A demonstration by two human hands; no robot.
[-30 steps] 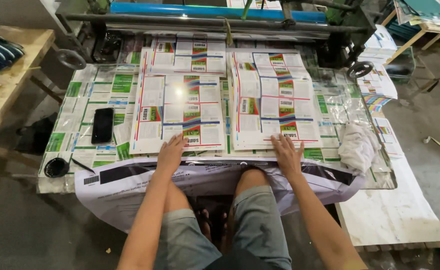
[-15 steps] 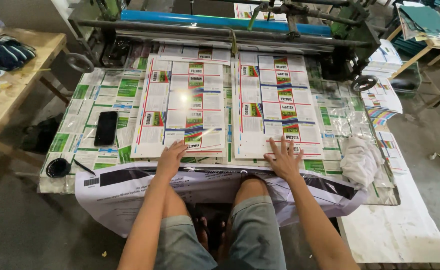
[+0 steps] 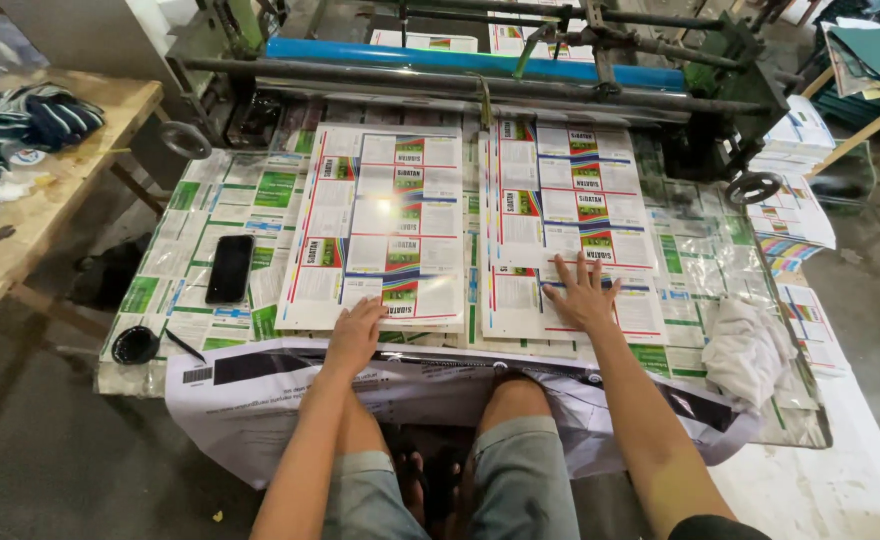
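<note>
Glossy printed sheets lie in two stacks on the near table: left hand (image 3: 355,335) flat and open on the left stack (image 3: 380,225), right hand (image 3: 582,295) splayed on the right stack (image 3: 570,225), where even, light pressure would avoid creasing.

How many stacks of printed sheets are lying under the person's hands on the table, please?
2. The left stack lies under the left hand, and the right stack lies beside it under the right hand. More sheets may be hidden in the machine behind.

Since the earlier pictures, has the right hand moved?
Yes. The right hand has slid up the right sheet stack, away from its near edge, toward the machine.
</note>
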